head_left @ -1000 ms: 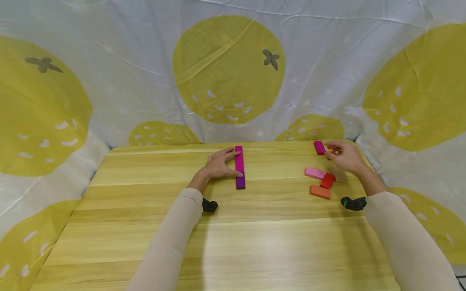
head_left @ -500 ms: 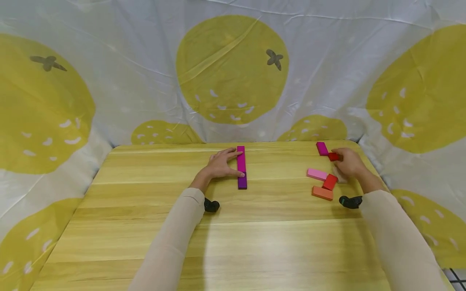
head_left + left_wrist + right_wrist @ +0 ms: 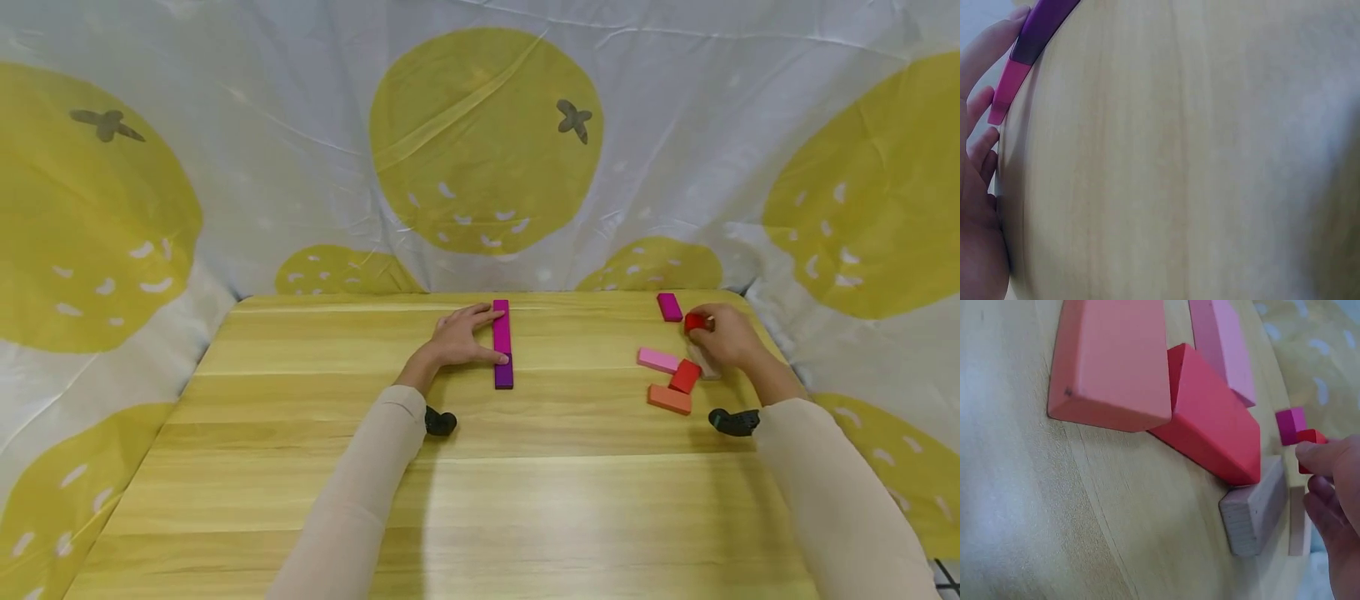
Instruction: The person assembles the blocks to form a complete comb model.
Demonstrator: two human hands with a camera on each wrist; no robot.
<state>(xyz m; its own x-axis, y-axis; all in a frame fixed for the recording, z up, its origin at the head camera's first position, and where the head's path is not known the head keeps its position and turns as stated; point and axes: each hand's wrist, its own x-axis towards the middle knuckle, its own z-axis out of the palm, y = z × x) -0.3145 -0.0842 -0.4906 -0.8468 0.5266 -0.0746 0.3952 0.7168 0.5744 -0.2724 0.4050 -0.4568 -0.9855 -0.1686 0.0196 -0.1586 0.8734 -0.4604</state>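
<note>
In the head view a magenta strip (image 3: 502,327) and a purple block (image 3: 504,375) lie end to end in a straight row. My left hand (image 3: 459,338) rests beside the row, thumb on the purple block, index fingertip on the magenta strip, fingers fairly straight. Whether the strip is one block or more, I cannot tell. At the far right, my right hand (image 3: 729,335) pinches a small red block (image 3: 694,323) between thumb and fingers. Just left of it lies a separate magenta block (image 3: 670,307). The right wrist view shows the held red block (image 3: 1310,450) partly covered by the thumb.
Near the right hand lie a pink block (image 3: 657,360), another red block (image 3: 685,377) and an orange block (image 3: 670,399). Plain wood blocks (image 3: 1261,506) sit close by, one partly behind the fingers. A fruit-print cloth (image 3: 480,142) hangs along the table's back edge.
My right hand has closed its pinch on the red block and tilted it, shifting it slightly away from the magenta block. The left hand keeps its place; the view has drifted a little left.
</note>
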